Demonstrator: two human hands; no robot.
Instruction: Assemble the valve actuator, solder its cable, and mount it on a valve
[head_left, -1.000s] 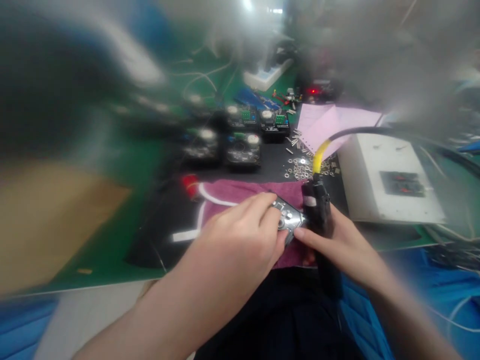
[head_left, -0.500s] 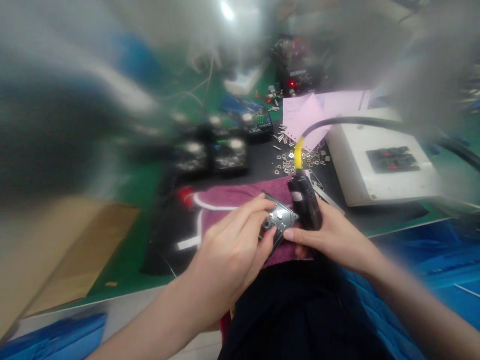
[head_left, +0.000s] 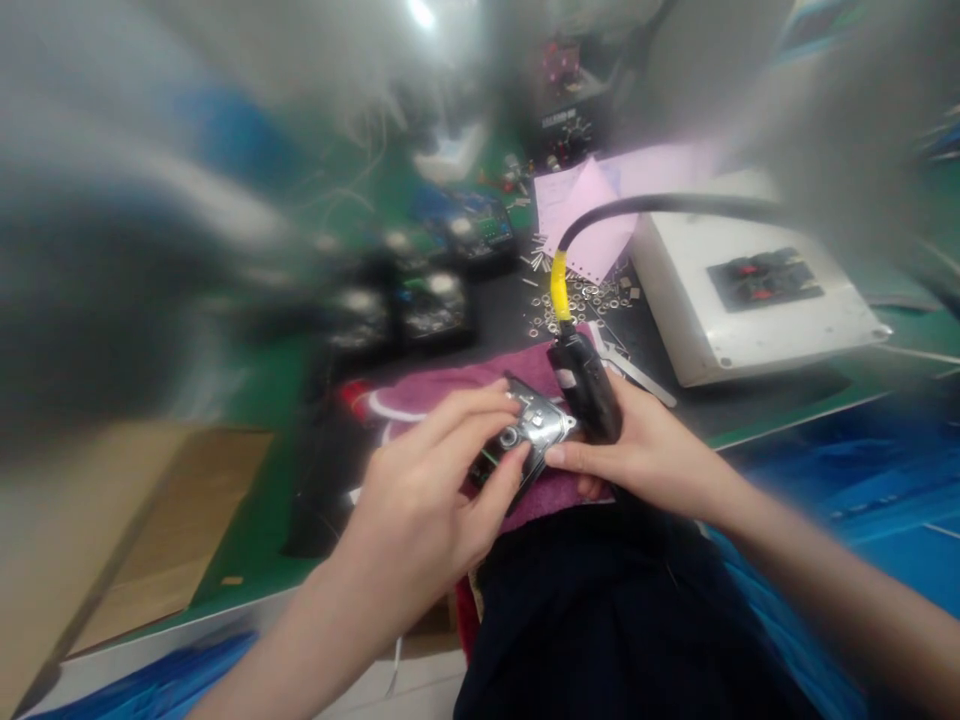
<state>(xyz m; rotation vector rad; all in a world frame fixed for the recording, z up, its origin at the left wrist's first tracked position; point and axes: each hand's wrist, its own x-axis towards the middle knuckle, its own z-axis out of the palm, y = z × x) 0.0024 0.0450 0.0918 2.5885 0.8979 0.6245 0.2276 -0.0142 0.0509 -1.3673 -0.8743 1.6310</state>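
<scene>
The left hand (head_left: pixel 420 490) has its grip pinched on a small shiny metal part (head_left: pixel 536 420), which sits on the purple cloth (head_left: pixel 442 385) at the near edge of the counter (head_left: pixel 251 515). The right hand (head_left: pixel 645 450) has its grip wrapped round a black tool (head_left: pixel 585 385), touching the part's right side. Little rings (head_left: pixel 577 300) lie farther back, near a white box (head_left: pixel 742 290)

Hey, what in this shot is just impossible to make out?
Head view only:
Bit end of the electric driver: hidden under the right hand.
Near half of the metal part: covered by the left hand.
The black modules: smeared by motion blur.
Writing on the pink paper: too small and blurred.
</scene>
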